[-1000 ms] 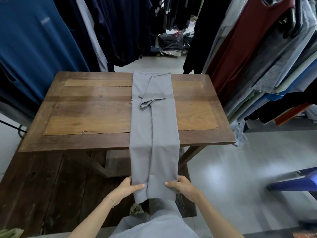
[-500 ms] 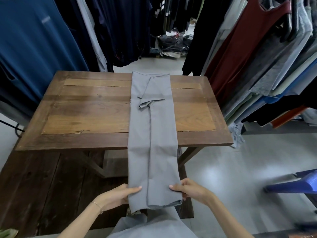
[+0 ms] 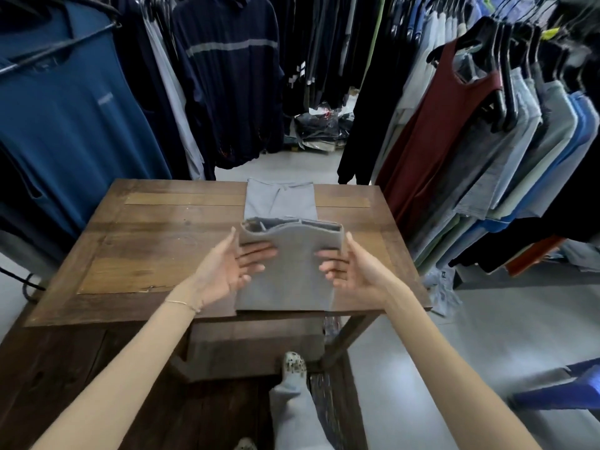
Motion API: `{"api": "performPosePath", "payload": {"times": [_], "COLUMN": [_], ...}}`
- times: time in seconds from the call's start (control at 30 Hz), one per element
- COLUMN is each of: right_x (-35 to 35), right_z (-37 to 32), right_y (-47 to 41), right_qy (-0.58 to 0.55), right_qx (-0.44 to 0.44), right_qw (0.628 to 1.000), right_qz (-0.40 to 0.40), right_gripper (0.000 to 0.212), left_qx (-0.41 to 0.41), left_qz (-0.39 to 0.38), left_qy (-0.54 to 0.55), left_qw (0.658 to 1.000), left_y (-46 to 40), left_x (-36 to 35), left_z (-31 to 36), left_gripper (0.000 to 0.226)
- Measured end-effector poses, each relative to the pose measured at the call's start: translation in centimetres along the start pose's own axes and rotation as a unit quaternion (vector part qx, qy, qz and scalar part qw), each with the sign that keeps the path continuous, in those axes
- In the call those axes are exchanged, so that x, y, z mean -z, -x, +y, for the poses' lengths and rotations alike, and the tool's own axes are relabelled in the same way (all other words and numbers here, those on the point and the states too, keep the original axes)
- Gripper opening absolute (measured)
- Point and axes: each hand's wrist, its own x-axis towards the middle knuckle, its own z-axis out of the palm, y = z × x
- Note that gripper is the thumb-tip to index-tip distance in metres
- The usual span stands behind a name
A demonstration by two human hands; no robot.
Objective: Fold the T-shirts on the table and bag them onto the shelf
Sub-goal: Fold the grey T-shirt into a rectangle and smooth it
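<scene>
Carrying hem of shirt (image 3: 285, 271) forward off near edge of tabletop (image 3: 156, 251): left hand (image 3: 224, 271) and right hand (image 3: 354, 271) each pinching one side, thumb above, fingers beneath. Lifted fold mid-air over centre; collar end flat at far edge. Risks: uneven release skewing fold; tucked sleeves slipping out; hem overshooting collar.
</scene>
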Motion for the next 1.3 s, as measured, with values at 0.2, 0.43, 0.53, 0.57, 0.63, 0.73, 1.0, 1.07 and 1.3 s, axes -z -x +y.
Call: {"api": "performPosePath", "payload": {"times": [0.2,0.43,0.53,0.57,0.63,0.73,1.0,1.07,1.3], "right_x": [2.1,2.6,2.0,1.9,1.6,1.1,0.1,-0.1,-0.6], "right_z": [3.6,7.9,8.5,8.6,8.8,9.1,8.2,7.7,6.7], "right_y": [-1.5,-1.0,-1.3,-1.4,-1.5,-1.7,-4.0,-4.7,-4.8], "right_qy": [0.129,0.126,0.136,0.134,0.124,0.111,0.097,0.088,0.065], "right_qx": [0.008,-0.024,-0.033,-0.034,-0.040,-0.055,-0.029,-0.028,-0.012], "right_qw": [0.980,0.976,0.977,0.978,0.978,0.981,0.977,0.976,0.978], "right_qz": [0.154,0.176,0.159,0.158,0.161,0.152,0.188,0.199,0.198], "right_gripper": [0.038,0.022,0.023,0.023,0.022,0.022,0.021,0.021,0.018], "left_qx": [0.041,0.030,0.039,0.041,0.044,0.058,0.030,0.021,0.026], "left_qz": [0.209,0.240,0.232,0.230,0.232,0.221,0.191,0.197,0.232], "left_qy": [-0.168,-0.187,-0.197,-0.199,-0.192,-0.175,-0.149,-0.130,-0.118], "left_qw": [0.962,0.952,0.952,0.952,0.952,0.958,0.970,0.972,0.965], "left_y": [-1.3,0.1,0.0,0.0,0.1,0.4,-0.8,-1.4,-1.7], "left_x": [3.5,3.9,3.7,3.6,3.7,3.5,2.7,2.6,2.2], "left_z": [-4.1,-7.4,-7.7,-7.7,-7.8,-7.8,-6.8,-6.3,-5.1], "left_gripper": [0.040,0.020,0.016,0.015,0.014,0.016,0.021,0.018,0.012]}}
